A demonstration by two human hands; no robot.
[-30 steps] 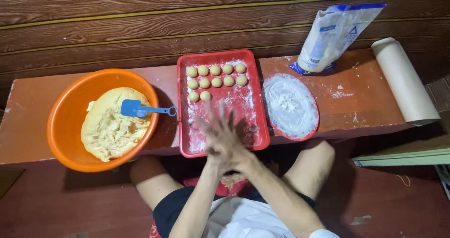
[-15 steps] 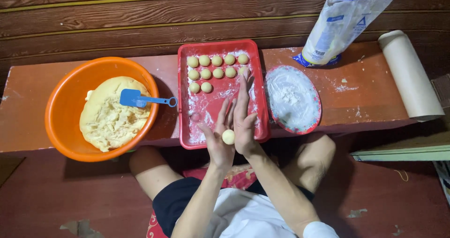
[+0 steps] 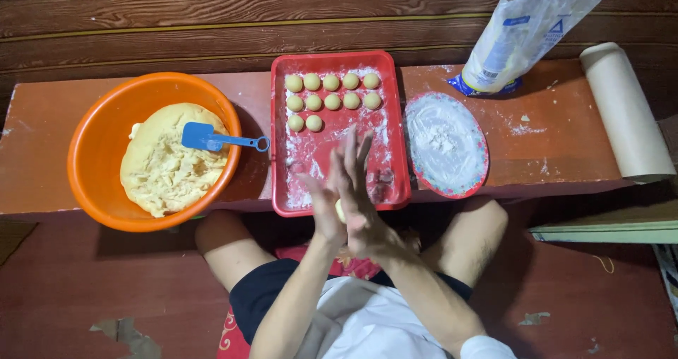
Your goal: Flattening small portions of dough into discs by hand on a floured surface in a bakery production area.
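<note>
**Pressing a small lump of dough between two flat palms**

Pressing together just above the near rim of the red tray (image 3: 395,129), the left hand (image 3: 323,207) and the right hand (image 3: 360,203) meet palm to palm with a piece of dough (image 3: 340,210) caught between them. Only a pale sliver of it shows at the heel of the palms. Fingers on both hands are stretched out straight and slightly fanned, not curled, so the grip comes from the flat of the palms, a hold that suits shaping a soft lump round.

Beyond the fingertips, at the far end of the tray, finished dough balls (image 3: 332,92) sit in neat rows with gaps between them, probably so they do not stick. The tray floor nearer the fingers is dusted white, likely for the same reason. Left of the fingers, an orange bowl (image 3: 92,140) holds the main mass of dough with a blue scraper (image 3: 212,140) lying on top. Right of the fingers lies a floured plate (image 3: 480,147), with a flour bag (image 3: 522,34) standing beyond it and a paper roll (image 3: 625,112) further right.

Most of the held lump is hidden, so its shape cannot be told. Motion blur softens the fingertips. The bag's top is cut off by the frame.
</note>
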